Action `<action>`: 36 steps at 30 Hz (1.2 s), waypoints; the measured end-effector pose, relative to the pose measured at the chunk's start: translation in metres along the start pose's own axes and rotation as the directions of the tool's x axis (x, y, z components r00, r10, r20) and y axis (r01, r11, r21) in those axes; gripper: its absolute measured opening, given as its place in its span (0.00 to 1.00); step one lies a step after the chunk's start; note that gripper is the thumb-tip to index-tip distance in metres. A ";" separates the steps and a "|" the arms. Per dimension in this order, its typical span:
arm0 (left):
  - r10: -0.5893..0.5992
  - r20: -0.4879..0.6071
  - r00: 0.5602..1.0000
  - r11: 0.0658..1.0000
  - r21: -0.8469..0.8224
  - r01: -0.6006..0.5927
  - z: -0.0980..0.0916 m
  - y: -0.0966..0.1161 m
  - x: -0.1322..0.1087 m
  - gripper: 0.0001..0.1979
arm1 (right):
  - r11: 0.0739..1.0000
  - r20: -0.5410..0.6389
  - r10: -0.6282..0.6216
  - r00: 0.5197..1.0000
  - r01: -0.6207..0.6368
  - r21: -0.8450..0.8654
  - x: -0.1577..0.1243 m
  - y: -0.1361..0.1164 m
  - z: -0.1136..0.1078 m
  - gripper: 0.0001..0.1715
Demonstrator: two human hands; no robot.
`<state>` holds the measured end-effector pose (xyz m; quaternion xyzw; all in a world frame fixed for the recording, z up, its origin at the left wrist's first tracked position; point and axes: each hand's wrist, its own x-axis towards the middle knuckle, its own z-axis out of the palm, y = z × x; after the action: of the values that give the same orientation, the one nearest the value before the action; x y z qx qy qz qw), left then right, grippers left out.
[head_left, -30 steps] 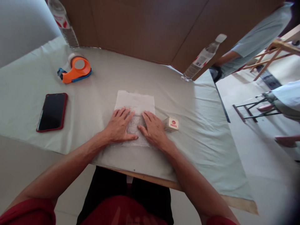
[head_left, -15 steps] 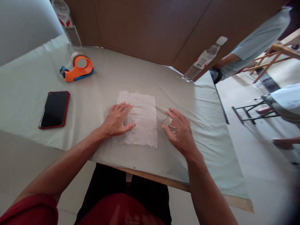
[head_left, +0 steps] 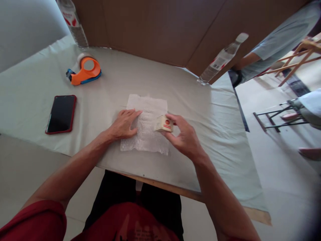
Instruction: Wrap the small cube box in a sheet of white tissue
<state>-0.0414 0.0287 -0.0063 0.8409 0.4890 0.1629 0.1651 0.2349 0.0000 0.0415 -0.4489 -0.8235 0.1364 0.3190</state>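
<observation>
A sheet of bubble wrap (head_left: pixel 147 134) lies on a white paper sheet (head_left: pixel 147 102) in the middle of the cloth-covered table (head_left: pixel 112 90). My left hand (head_left: pixel 124 124) rests flat on the wrap's left side, fingers stretched out. My right hand (head_left: pixel 184 137) pinches a small cream box with a red label (head_left: pixel 164 124) and holds it over the wrap's right part.
A red-cased phone (head_left: pixel 61 113) lies at the left. An orange tape dispenser (head_left: pixel 85 71) sits at the back left by a water bottle (head_left: pixel 72 21). A second bottle (head_left: pixel 220 60) leans at the back right against a brown board (head_left: pixel 163 30). Other people sit at the right.
My right hand left the wrap, went right to the small box, picked it up and brought it back over the wrap. My left hand stayed flat on the wrap.
</observation>
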 end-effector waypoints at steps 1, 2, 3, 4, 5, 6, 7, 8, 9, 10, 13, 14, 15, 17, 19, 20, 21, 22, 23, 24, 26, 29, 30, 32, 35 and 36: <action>0.004 0.011 1.000 1.000 0.005 -0.004 0.000 0.000 0.000 0.39 | 0.999 0.032 -0.031 0.999 0.030 0.021 0.006 -0.004 0.009 0.28; 0.007 0.019 1.000 1.000 0.008 -0.007 -0.001 0.000 0.000 0.39 | 0.998 0.064 -0.055 0.996 0.053 0.037 0.012 -0.006 0.018 0.29; 0.011 0.026 1.000 1.000 0.008 -0.011 -0.001 -0.001 0.000 0.40 | 0.997 0.094 -0.070 0.993 0.066 0.045 0.016 -0.005 0.027 0.29; 0.015 0.032 0.999 1.000 0.007 -0.015 -0.002 -0.001 0.000 0.40 | 0.996 0.126 -0.076 0.989 0.071 0.047 0.019 -0.004 0.036 0.29; 0.020 0.037 0.999 1.000 0.005 -0.021 -0.002 -0.001 0.000 0.41 | 0.997 0.157 -0.073 0.985 0.067 0.043 0.021 -0.001 0.044 0.29; 0.027 0.041 0.999 1.000 0.003 -0.027 -0.002 -0.001 0.000 0.41 | 0.998 0.187 -0.063 0.980 0.056 0.038 0.022 0.003 0.050 0.30; 0.033 0.042 0.999 0.999 0.001 -0.034 -0.002 -0.001 -0.001 0.41 | 0.998 0.213 -0.048 0.976 0.040 0.039 0.022 0.006 0.055 0.30; 0.039 0.041 0.998 0.999 -0.002 -0.039 -0.002 -0.002 0.000 0.41 | 0.999 0.235 -0.032 0.972 0.021 0.048 0.022 0.009 0.058 0.32; 0.044 0.039 0.998 0.999 -0.003 -0.044 -0.002 -0.002 0.000 0.40 | 0.998 0.246 -0.016 0.969 -0.001 0.067 0.020 0.011 0.059 0.34; 0.048 0.036 0.998 0.999 -0.003 -0.048 -0.002 -0.002 0.000 0.40 | 0.995 0.249 0.001 0.969 -0.025 0.093 0.019 0.013 0.060 0.36; 0.048 0.032 0.998 0.999 0.003 -0.048 -0.001 -0.003 0.000 0.40 | 0.985 0.240 0.044 0.970 -0.082 0.153 0.015 0.015 0.058 0.38; 0.047 0.033 0.998 0.999 0.005 -0.047 -0.001 -0.003 0.000 0.40 | 0.983 0.239 0.051 0.970 -0.091 0.159 0.015 0.016 0.058 0.37; 0.046 0.035 0.998 0.999 0.006 -0.047 -0.001 -0.003 0.000 0.40 | 0.982 0.239 0.056 0.969 -0.097 0.163 0.014 0.016 0.058 0.35; 0.045 0.037 0.998 0.999 0.007 -0.045 -0.001 -0.003 0.000 0.40 | 0.981 0.237 0.055 0.970 -0.096 0.169 0.014 0.017 0.059 0.33; 0.044 0.036 0.998 0.999 0.009 -0.044 -0.002 -0.003 0.000 0.40 | 0.979 0.232 0.051 0.971 -0.095 0.183 0.014 0.018 0.060 0.32; 0.044 0.034 0.998 0.999 0.011 -0.044 -0.002 -0.002 0.000 0.40 | 0.977 0.228 0.050 0.972 -0.095 0.191 0.014 0.019 0.061 0.32; 0.044 0.033 0.998 0.999 0.015 -0.044 -0.002 -0.002 0.000 0.39 | 0.976 0.226 0.049 0.973 -0.095 0.198 0.014 0.019 0.062 0.32; 0.044 0.034 0.998 0.999 0.021 -0.044 -0.003 -0.002 0.000 0.39 | 0.974 0.226 0.049 0.973 -0.096 0.203 0.014 0.020 0.062 0.32; 0.042 0.036 0.998 0.999 0.026 -0.043 -0.003 -0.002 0.000 0.39 | 0.974 0.227 0.049 0.973 -0.097 0.206 0.014 0.020 0.062 0.32; 0.040 0.040 0.998 0.999 0.031 -0.041 -0.004 -0.001 0.000 0.39 | 0.974 0.229 0.046 0.972 -0.095 0.207 0.014 0.020 0.062 0.32; 0.037 0.050 0.998 0.999 0.037 -0.039 -0.004 -0.001 0.000 0.40 | 0.975 0.236 0.038 0.971 -0.088 0.206 0.014 0.021 0.062 0.32; 0.045 0.045 0.998 0.999 0.026 -0.047 -0.003 -0.003 0.000 0.39 | 0.977 0.248 0.028 0.968 -0.079 0.197 0.015 0.021 0.061 0.32; 0.050 0.039 0.998 0.999 0.018 -0.050 -0.002 -0.004 0.000 0.39 | 0.978 0.252 0.025 0.967 -0.075 0.193 0.015 0.021 0.061 0.32; 0.055 0.011 0.998 0.998 -0.007 -0.055 -0.002 -0.006 0.000 0.38 | 0.979 0.253 0.018 0.967 -0.068 0.191 0.016 0.022 0.061 0.33; 0.026 -0.085 0.996 0.998 -0.054 -0.030 -0.007 -0.005 0.001 0.35 | 0.979 0.246 0.010 0.969 -0.060 0.195 0.016 0.022 0.063 0.33; 0.005 -0.123 0.992 0.998 -0.063 -0.013 -0.012 -0.002 0.000 0.33 | 0.979 0.248 0.010 0.969 -0.059 0.193 0.016 0.023 0.063 0.34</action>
<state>-0.0480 0.0310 0.0037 0.8258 0.4891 0.2304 0.1606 0.2026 0.0296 -0.0121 -0.4088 -0.8308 0.2782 0.2554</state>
